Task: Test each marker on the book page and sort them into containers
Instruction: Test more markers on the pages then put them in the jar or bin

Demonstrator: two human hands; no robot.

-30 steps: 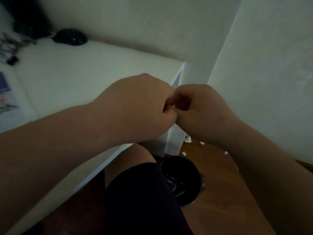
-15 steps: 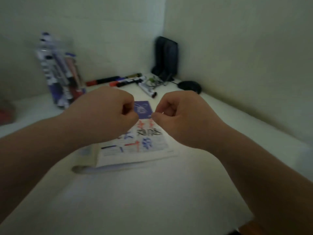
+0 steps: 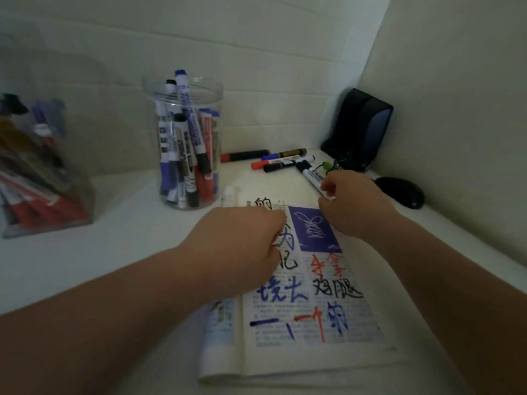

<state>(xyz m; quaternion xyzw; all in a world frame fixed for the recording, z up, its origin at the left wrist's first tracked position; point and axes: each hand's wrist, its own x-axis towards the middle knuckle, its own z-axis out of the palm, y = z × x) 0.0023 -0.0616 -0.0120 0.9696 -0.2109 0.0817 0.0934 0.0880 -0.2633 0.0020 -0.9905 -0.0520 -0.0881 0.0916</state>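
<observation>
Head cam: half a second back both fists hovered over the book (image 3: 313, 354). Now the right hand (image 3: 356, 203) is out near the far right corner of the table (image 3: 114, 252), pinching a loose marker (image 3: 312, 175), so the next test's probably coming. The left hand (image 3: 245, 246) is curled on the book, can't tell if it's holding anything.

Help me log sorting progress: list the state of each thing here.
Book: open, flat, page scribbled.
Clear jar: upright, lidless, markers inside.
Loose markers: capped, lying on table.
White marker: lying, pinched by right hand.
Left hand: curled on page; contents hidden.
</observation>
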